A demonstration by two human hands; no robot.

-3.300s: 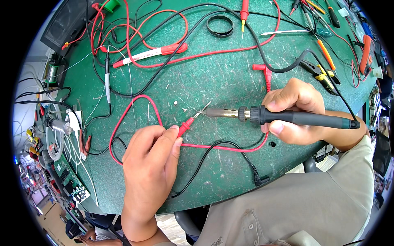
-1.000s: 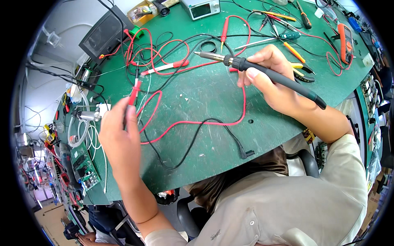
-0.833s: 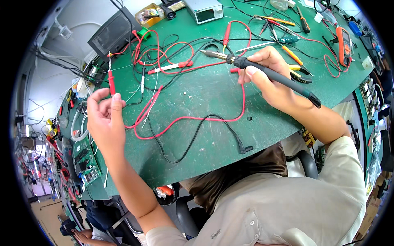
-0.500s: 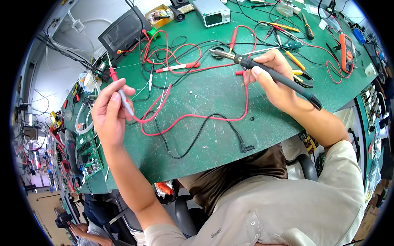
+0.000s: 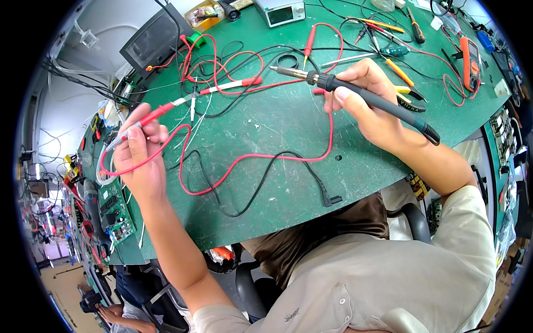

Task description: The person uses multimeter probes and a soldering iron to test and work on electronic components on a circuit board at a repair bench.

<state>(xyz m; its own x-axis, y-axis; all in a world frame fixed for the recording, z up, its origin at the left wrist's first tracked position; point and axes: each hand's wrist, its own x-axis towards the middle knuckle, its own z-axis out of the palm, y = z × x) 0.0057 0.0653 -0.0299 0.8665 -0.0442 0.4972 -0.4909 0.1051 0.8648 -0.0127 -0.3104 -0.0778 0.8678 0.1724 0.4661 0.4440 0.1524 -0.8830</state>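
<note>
My left hand (image 5: 143,161) is closed around a red-and-grey test probe (image 5: 154,115), whose end points up and to the right. A red test lead (image 5: 256,156) loops from the probe's grey end and crosses the table to my right hand (image 5: 373,119). That hand grips a soldering iron (image 5: 397,111) by its dark handle, with the metal tip pointing left above the table. Its fingertips also pinch the lead's other end, by a red angled plug (image 5: 320,91). Below lies a black lead (image 5: 258,191) with an angled plug.
The green table (image 5: 288,222) carries tangled red and black leads. At the back stand a dark screen (image 5: 152,41) and a grey instrument (image 5: 282,14). An orange multimeter (image 5: 471,64), pliers (image 5: 408,100) and screwdrivers lie right. A circuit board (image 5: 114,213) is at the left edge.
My left hand has moved left and turned the probe, so it now slants up to the right instead of up to the left. My right hand and the soldering iron have shifted slightly.
</note>
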